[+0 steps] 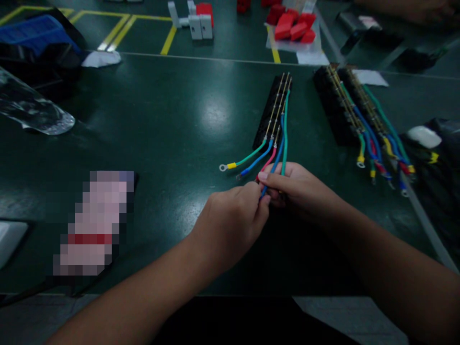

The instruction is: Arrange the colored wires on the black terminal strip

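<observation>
A black terminal strip point(272, 111) lies on the dark green table point(172, 124), with green, blue and red wires point(278, 143) running from it toward me. My right hand point(298, 189) is closed around the near ends of several of these wires. My left hand point(230, 223) is closed in a pinch on the same wire ends, touching my right hand's fingers. Two wires, one green with a yellow sleeve and ring lug point(230, 166), one blue point(251, 166), lie loose to the left of my hands.
Two more wired terminal strips point(350, 105) lie to the right. Red plastic parts point(294, 26) and grey blocks point(196, 21) sit at the back. A clear plastic bag point(32, 112) and a dark bag are at left, a blurred patch at front left.
</observation>
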A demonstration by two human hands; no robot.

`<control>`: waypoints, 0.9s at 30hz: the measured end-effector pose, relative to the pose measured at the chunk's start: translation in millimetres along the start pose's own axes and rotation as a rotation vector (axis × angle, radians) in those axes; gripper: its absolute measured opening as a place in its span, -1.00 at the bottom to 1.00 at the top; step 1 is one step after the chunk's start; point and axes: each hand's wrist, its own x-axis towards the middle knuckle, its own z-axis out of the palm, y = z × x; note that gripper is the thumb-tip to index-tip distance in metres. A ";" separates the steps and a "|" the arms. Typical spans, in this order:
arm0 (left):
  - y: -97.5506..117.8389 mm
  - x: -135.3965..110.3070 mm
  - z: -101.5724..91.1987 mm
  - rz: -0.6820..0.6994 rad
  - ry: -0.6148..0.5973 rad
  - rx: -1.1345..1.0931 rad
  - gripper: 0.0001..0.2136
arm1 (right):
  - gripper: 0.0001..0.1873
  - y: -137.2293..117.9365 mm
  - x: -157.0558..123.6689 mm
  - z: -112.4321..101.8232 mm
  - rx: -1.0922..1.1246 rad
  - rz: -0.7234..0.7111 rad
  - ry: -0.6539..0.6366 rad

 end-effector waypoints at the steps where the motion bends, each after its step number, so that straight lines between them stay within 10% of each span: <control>1: 0.1 0.3 -0.6 -0.007 -0.006 -0.010 -0.84 | -0.68 0.0 0.2 -0.2 0.011 0.002 -0.004; 9: 1.7 1.3 -4.0 -0.130 0.009 -0.183 -0.81 | -0.69 -2.2 0.2 -1.2 0.099 0.015 -0.031; 19: 1.5 8.2 -5.4 -0.685 -0.444 -1.447 -0.81 | -0.73 -1.5 -1.2 -4.7 0.239 0.001 -0.149; 27: -3.8 6.8 2.1 -0.771 -0.522 -1.695 -0.78 | -0.71 -3.6 -1.6 -1.4 0.267 0.021 -0.129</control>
